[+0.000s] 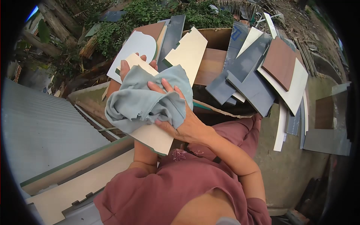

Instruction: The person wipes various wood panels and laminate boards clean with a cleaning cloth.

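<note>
A cream board with a dark green edge (155, 138) is held slanting in front of my chest. My left hand (124, 70) grips its far end from behind and below, with fingertips showing over the upper edge; the palm is hidden. A crumpled grey-blue cloth (137, 92) covers the board's middle. My right hand (184, 119) lies on top, fingers bent into the cloth and pressing it against the board. Just beyond the left hand leans a white board with a rounded end (139, 45).
Cream panels (189, 50), dark grey panels (253, 88) and a brown panel (279, 62) lie heaped ahead and to the right, around a brown box (213, 35). On the left is a ridged grey sheet (56, 131). Green plants (150, 15) and logs (58, 24) stand behind.
</note>
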Motion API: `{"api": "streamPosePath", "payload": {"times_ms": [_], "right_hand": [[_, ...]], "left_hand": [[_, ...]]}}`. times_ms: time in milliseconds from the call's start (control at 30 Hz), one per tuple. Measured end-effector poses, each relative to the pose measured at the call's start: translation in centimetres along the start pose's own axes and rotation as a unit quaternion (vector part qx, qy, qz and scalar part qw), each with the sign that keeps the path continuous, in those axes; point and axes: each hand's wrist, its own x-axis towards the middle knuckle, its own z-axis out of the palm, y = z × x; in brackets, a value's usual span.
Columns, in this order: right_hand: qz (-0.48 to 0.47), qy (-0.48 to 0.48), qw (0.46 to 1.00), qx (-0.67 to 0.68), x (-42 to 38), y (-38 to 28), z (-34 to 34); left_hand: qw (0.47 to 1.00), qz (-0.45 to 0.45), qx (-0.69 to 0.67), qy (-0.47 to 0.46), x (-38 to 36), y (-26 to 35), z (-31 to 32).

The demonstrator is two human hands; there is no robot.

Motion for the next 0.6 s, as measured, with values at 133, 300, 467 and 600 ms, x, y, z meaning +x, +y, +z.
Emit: {"api": "streamPosePath", "payload": {"times_ms": [133, 300, 467, 600], "right_hand": [[-0.013, 0.092, 0.995, -0.025, 2.9, -0.5, 0.3], [-0.018, 0.224, 0.968, -0.115, 6.6, 3.2, 1.7], [0.093, 0.413, 0.905, 0.044, 5.0, 6.3, -1.6], [0.014, 0.336, 0.941, 0.020, 1.2, 4.2, 0.1]], "left_hand": [[0.992, 0.053, 0.018, -0.116, -4.3, -1.0, 1.2], [0.993, 0.092, 0.013, -0.070, -5.4, -1.7, 4.0], [0.987, 0.145, 0.018, 0.062, -5.9, -1.2, 5.7], [0.982, 0.145, 0.082, 0.085, -4.9, 2.1, 5.2]]}}
